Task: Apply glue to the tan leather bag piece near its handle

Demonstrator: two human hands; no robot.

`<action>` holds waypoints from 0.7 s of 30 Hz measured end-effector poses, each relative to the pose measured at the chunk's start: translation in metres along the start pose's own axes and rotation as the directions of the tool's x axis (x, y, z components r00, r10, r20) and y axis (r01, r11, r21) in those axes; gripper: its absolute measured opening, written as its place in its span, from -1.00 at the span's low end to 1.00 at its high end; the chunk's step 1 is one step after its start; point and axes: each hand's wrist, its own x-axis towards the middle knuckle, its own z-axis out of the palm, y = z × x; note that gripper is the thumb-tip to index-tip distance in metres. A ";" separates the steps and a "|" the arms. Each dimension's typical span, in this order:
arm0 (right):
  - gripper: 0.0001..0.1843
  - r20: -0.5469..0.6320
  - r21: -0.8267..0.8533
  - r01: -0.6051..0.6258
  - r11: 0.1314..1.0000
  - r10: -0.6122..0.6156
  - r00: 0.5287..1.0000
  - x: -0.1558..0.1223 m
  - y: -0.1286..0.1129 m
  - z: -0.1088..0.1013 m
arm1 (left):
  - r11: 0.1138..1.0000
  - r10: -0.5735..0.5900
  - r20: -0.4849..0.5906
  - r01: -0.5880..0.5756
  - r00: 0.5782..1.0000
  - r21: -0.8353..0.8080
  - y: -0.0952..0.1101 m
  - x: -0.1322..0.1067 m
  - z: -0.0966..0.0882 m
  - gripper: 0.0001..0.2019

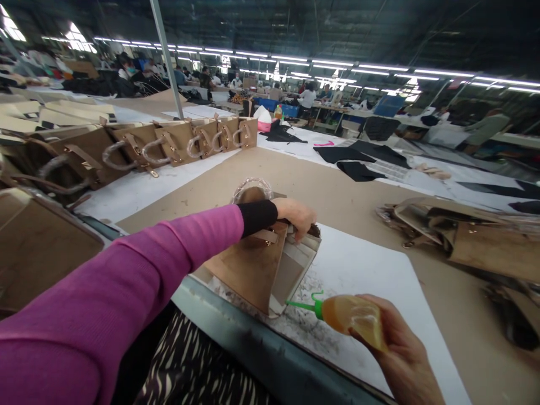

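Note:
A tan handbag stands at the table's front edge, its light-lined side panel facing right. My left hand reaches across its top, fingers bent down over the upper edge of that side. Whether they pinch the edge is hard to make out. My right hand is wrapped round a soft clear squeeze bottle of yellowish liquid. The bottle lies nearly level, and its thin green nozzle points left at the bag's lower side edge. A plastic-wrapped handle rises behind my left forearm.
Several tan handbags line the table's far left. More bag parts lie at the right. Black pieces and a white bag with pink sit farther back. White paper covers brown sheeting. A metal pole stands behind.

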 end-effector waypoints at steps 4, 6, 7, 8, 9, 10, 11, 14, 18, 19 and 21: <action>-0.62 -0.010 0.086 -0.035 0.996 0.036 0.999 -0.007 0.007 0.008 | 1.000 0.011 -0.013 -0.011 1.000 0.012 0.002 -0.003 0.001 -0.80; -0.60 -0.039 0.132 -0.073 0.989 0.079 0.996 -0.010 0.014 0.011 | 0.999 0.020 -0.021 -0.020 1.000 0.030 0.005 -0.008 -0.002 -0.78; -0.58 -0.050 0.157 -0.094 0.983 0.103 0.993 -0.012 0.018 0.012 | 0.999 0.022 -0.029 -0.021 0.999 0.044 0.006 -0.012 -0.004 -0.77; -0.56 -0.043 0.184 -0.121 0.975 0.131 0.990 -0.012 0.020 0.012 | 0.998 0.029 -0.044 -0.027 0.999 0.057 0.008 -0.015 -0.007 -0.76; -0.55 -0.019 0.221 -0.155 0.963 0.163 0.986 -0.012 0.021 0.013 | 0.997 0.034 -0.063 -0.029 0.997 0.074 0.010 -0.019 -0.011 -0.74; -0.54 -0.002 0.271 -0.185 0.945 0.192 0.981 -0.011 0.021 0.014 | 0.995 0.044 -0.097 -0.034 0.994 0.099 0.012 -0.023 -0.014 -0.74; -0.54 0.010 0.331 -0.213 0.919 0.222 0.975 -0.009 0.020 0.014 | 0.990 0.056 -0.144 -0.037 0.988 0.132 0.014 -0.027 -0.018 -0.75; -0.55 -0.040 0.494 -0.236 0.837 0.293 0.955 -0.001 0.011 0.017 | 0.963 0.123 -0.332 -0.032 0.935 0.266 0.016 -0.040 -0.024 -0.82; -0.53 -0.139 0.524 -0.176 0.834 0.287 0.948 0.013 0.002 0.019 | 0.946 0.194 -0.527 -0.016 0.827 0.323 0.014 -0.055 -0.011 -0.80; -0.52 -0.147 0.508 -0.168 0.845 0.277 0.949 0.016 0.002 0.019 | 0.950 0.179 -0.533 -0.005 0.827 0.311 0.013 -0.058 -0.005 -0.79; -0.51 -0.162 0.461 -0.158 0.873 0.258 0.952 0.020 0.005 0.019 | 0.957 0.134 -0.490 0.017 0.861 0.291 0.014 -0.062 0.008 -0.82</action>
